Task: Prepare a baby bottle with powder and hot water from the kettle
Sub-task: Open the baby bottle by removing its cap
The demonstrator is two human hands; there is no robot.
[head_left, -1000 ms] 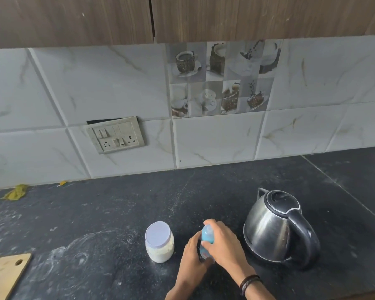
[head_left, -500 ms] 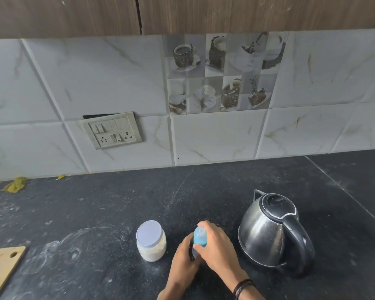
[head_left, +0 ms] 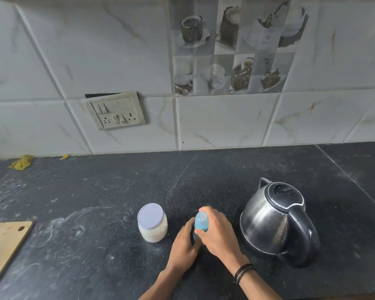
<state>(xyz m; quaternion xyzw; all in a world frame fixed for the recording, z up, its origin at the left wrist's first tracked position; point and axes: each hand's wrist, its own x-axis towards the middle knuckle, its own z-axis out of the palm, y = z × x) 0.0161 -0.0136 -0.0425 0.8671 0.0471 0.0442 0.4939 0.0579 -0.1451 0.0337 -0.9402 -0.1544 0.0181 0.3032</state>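
A baby bottle (head_left: 201, 223) with a blue cap stands on the dark counter between a jar and a kettle. My right hand (head_left: 220, 233) is wrapped over its blue top. My left hand (head_left: 185, 243) grips the lower body, which is mostly hidden by my fingers. The powder jar (head_left: 152, 223), clear with a pale lilac lid on and white powder inside, stands just left of my hands. The steel kettle (head_left: 275, 221) with a black lid and handle sits to the right, lid closed, spout facing the wall.
A wooden cutting board (head_left: 2, 243) lies at the left edge. White powder smears mark the dark counter (head_left: 95, 191). A yellow scrap (head_left: 22, 162) lies by the tiled wall. A switch and socket plate (head_left: 116, 111) hangs on the wall.
Both hands have stayed on the bottle in the same grip. The camera has tilted down and the whole scene sits higher in view; jar and kettle have not moved.
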